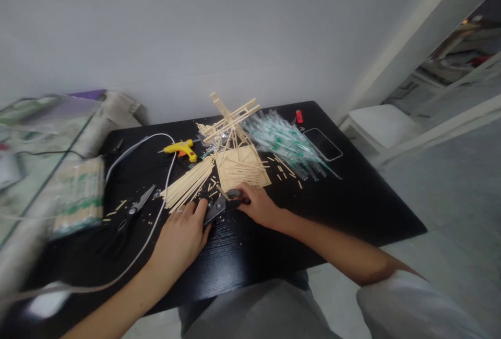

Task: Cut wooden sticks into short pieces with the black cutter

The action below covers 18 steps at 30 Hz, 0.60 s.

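My left hand (183,232) is closed round the handles of grey pruning shears (219,205), just above the black table. Their curved jaws point right, towards my right hand (256,203). A thin wooden stick (221,190) shows at the jaws. My right fingers are pinched together there, seemingly on the stick's other end, which is mostly hidden. Just behind lies a square wooden base (266,176) with loose sticks on it. A windmill-like stick frame (230,119) rises at the back of this base. To the left a bundle of long sticks (191,182) lies fanned out.
A yellow glue gun (182,148) and scissors (135,213) lie left on the black table (352,213), with a white cable (158,219) crossing it. Clear green-printed wrappers (277,140), a phone (323,144) and short cut pieces (284,172) lie right. Packed sticks (78,193) are far left.
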{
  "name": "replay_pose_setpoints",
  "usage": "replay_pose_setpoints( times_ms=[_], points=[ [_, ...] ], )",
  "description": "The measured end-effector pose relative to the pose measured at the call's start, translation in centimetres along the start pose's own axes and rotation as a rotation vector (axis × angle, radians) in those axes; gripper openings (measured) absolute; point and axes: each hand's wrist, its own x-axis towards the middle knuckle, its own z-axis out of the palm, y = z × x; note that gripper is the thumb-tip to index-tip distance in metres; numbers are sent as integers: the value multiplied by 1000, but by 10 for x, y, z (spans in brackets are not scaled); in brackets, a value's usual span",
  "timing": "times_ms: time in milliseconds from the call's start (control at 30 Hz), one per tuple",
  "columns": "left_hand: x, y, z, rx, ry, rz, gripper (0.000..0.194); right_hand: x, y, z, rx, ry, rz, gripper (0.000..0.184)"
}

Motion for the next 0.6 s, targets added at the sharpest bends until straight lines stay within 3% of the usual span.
replay_pose_setpoints(
  times_ms=[367,600],
  points=[
    [0,1,-2,9,-39,-21,18,1,-1,0,-46,1,22,19],
    [1,0,-3,-2,7,15,20,0,-1,-1,-50,4,-6,15]
  ],
)
